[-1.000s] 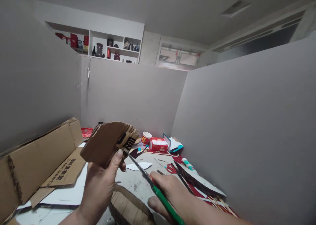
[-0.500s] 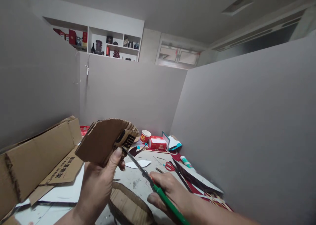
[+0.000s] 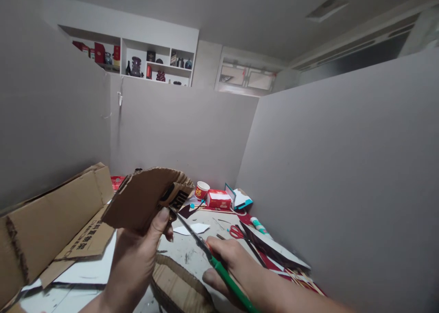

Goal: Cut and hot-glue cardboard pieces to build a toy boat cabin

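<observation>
cardboard piece (image 3: 140, 201), held over desk (image 3: 178, 248), pinched between thumb and fingers of left hand (image 3: 137, 253); green-handled scissors (image 3: 222, 272), wrapped in right hand (image 3: 242, 262), blades slanting up-left to its print beside left thumb.

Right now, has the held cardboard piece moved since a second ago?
Yes, slightly: the left end of the cardboard piece, held in the left hand, has swung left and down, judged against the grey back partition.
</observation>
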A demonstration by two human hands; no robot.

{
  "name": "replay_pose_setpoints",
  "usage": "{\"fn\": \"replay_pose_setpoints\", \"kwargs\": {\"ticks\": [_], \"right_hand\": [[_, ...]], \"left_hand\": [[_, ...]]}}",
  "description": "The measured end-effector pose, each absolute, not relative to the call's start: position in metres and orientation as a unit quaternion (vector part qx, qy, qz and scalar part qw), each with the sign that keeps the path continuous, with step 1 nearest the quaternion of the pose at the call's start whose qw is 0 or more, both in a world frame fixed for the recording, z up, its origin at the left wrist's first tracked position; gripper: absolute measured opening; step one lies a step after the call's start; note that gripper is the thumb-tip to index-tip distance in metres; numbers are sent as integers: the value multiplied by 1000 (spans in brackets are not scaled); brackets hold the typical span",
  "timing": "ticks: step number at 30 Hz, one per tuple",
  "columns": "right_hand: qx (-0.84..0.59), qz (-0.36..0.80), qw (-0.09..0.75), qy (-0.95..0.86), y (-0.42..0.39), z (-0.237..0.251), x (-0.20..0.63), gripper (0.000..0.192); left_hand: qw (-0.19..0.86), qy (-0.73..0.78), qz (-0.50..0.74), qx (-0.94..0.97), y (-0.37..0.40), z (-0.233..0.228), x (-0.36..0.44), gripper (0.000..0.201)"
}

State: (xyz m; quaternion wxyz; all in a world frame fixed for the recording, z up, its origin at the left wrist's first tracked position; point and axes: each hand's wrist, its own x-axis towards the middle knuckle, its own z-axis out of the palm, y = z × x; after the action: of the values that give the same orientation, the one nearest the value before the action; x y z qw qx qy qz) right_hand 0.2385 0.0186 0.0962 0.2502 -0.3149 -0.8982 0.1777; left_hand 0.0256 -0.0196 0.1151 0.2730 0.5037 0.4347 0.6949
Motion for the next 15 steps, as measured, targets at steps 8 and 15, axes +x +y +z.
{"fn": "replay_pose_setpoints", "kwargs": {"ticks": [8,15], "right_hand": [[-370,143,203,-895,16,103,234,33],[-368,140,187,-900,14,109,238,28]], "left_hand": [[198,478,694,500,-19,114,30,33],[209,430,759,442,-16,123,17,33]]}}
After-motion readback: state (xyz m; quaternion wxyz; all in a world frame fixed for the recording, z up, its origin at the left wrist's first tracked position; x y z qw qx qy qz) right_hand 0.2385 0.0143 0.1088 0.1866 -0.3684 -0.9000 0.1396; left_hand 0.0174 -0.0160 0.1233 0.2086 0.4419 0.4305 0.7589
